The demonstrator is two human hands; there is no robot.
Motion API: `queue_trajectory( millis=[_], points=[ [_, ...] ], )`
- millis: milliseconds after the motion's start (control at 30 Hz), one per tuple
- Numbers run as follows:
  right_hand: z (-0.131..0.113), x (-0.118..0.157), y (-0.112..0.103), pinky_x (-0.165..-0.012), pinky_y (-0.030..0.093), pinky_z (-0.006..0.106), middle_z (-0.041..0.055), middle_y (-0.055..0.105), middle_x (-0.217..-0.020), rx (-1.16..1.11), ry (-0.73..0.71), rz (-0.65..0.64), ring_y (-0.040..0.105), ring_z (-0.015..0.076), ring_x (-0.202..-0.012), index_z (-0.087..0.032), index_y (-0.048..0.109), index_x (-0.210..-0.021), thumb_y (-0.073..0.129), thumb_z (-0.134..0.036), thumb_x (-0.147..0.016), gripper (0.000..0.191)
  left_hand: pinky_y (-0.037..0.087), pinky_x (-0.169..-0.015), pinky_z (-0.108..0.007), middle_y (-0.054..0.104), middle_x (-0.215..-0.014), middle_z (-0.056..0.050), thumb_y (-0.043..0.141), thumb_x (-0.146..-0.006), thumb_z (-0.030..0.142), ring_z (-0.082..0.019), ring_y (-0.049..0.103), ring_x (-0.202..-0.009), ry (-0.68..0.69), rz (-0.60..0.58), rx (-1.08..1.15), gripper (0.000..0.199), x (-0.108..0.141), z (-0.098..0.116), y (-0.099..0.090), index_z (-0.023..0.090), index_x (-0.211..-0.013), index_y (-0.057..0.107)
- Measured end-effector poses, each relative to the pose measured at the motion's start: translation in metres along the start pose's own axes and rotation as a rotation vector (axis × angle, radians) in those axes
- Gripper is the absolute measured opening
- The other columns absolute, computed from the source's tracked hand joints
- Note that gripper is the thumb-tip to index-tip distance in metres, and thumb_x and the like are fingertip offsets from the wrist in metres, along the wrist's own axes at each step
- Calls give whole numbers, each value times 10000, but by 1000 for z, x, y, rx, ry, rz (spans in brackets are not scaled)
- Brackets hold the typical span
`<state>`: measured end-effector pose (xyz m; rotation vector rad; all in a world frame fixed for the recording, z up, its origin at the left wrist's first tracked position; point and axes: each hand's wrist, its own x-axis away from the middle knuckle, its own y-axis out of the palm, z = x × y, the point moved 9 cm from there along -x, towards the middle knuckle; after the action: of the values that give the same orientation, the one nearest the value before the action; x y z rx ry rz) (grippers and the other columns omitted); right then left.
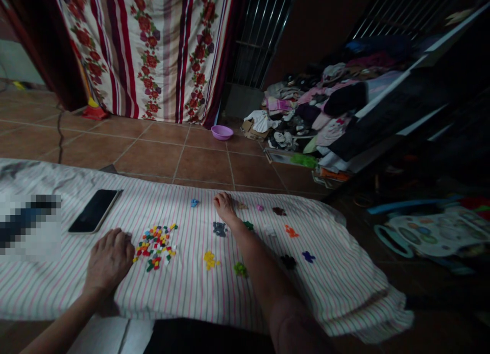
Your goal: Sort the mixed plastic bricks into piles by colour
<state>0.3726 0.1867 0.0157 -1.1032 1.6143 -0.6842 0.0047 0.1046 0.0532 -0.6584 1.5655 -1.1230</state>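
My left hand (111,259) rests palm down on the striped cloth (184,298), fingers loosely laid out. Its fingertips reach the left edge of a pile of mixed small coloured pieces (155,245). Stretched to the far side of the cloth, my right hand (224,206) has its fingers drawn together and pointing down; whatever they may hold is hidden. Near it lie a light blue cluster (194,203), a grey cluster (219,229) and a beige cluster (242,205). My right forearm partly covers a dark green cluster (248,225).
Yellow (210,260), lime green (240,269), black (288,262), purple (308,257), orange (291,231), white (270,230), brown (279,211) and pink (260,207) clusters also lie on the cloth. A phone (95,211) is at left. Beyond are a purple basin (222,133) and heaped clothes (306,103).
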Motion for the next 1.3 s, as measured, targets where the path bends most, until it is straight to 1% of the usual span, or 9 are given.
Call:
queue_trajectory(
  millis=[100, 300, 500, 633, 767, 933, 1033, 1167, 1300],
  points=[
    [1, -1, 1, -861, 403, 346, 66, 602, -923, -17, 4, -19, 509, 218, -911, -212, 612, -791, 517, -156, -878, 140, 429, -944, -444, 602, -1135, -185, 436, -871, 243, -298, 544, -1107, 19, 6, 1, 205, 0, 1, -1, 122, -986, 556],
    [3, 0, -3, -863, 424, 341, 74, 626, -933, -65, -13, 11, 532, 219, -930, -205, 639, -789, 531, -164, -867, 139, 435, -938, -451, 606, -1124, -192, 422, -879, 242, -311, 549, -1100, 43, 12, -14, 235, 1, 2, 0, 101, -989, 574],
    [0, -3, -6, -883, 443, 329, 56, 674, -918, -138, -65, -22, 573, 202, -919, -206, 677, -770, 535, -107, -815, 179, 440, -927, -454, 607, -1130, -194, 413, -882, 245, -314, 551, -1106, 17, 10, 0, 240, 0, 1, -1, 103, -989, 575],
    [0, -4, -14, -923, 446, 327, 46, 698, -950, -215, -74, 12, 592, 190, -967, -218, 700, -815, 500, -111, -826, 227, 440, -919, -446, 604, -1136, -195, 420, -875, 249, -303, 557, -1100, -1, 7, 17, 224, -1, 1, -3, 113, -981, 562],
    [21, -3, -32, -913, 458, 325, 47, 706, -973, -208, 48, 79, 612, 183, -964, -215, 696, -869, 453, -89, -832, 276, 440, -916, -444, 600, -1139, -190, 405, -879, 256, -305, 560, -1088, -9, -2, 15, 230, -1, 2, -5, 115, -985, 553],
    [59, 16, -70, -894, 456, 334, 55, 709, -944, -86, 177, 156, 614, 200, -931, -211, 695, -884, 467, -94, -821, 264, 441, -911, -458, 593, -1154, -206, 369, -890, 276, -330, 558, -1093, -8, -18, 0, 273, -1, 3, -5, 100, -991, 552],
    [74, 31, -84, -878, 451, 333, 43, 709, -899, -29, 199, 135, 608, 203, -905, -230, 700, -842, 521, -121, -804, 213, 443, -900, -461, 598, -1133, -206, 356, -889, 284, -335, 562, -1084, -6, -26, 10, 287, -1, 2, -5, 102, -975, 560],
    [78, 45, -84, -877, 434, 342, 54, 706, -975, 9, 185, 53, 596, 213, -930, -230, 706, -887, 617, -194, -788, 139, 438, -902, -460, 601, -1105, -196, 339, -885, 288, -336, 565, -1067, -1, -35, 33, 297, -1, 3, -4, 106, -951, 564],
    [75, 50, -76, -898, 407, 342, 70, 684, -1056, 46, 179, -10, 571, 215, -998, -215, 689, -1011, 641, -214, -795, 221, 420, -931, -479, 589, -1130, -202, 331, -877, 306, -346, 548, -1092, -22, -47, 65, 319, 0, -1, 0, 106, -980, 558]
  ],
)
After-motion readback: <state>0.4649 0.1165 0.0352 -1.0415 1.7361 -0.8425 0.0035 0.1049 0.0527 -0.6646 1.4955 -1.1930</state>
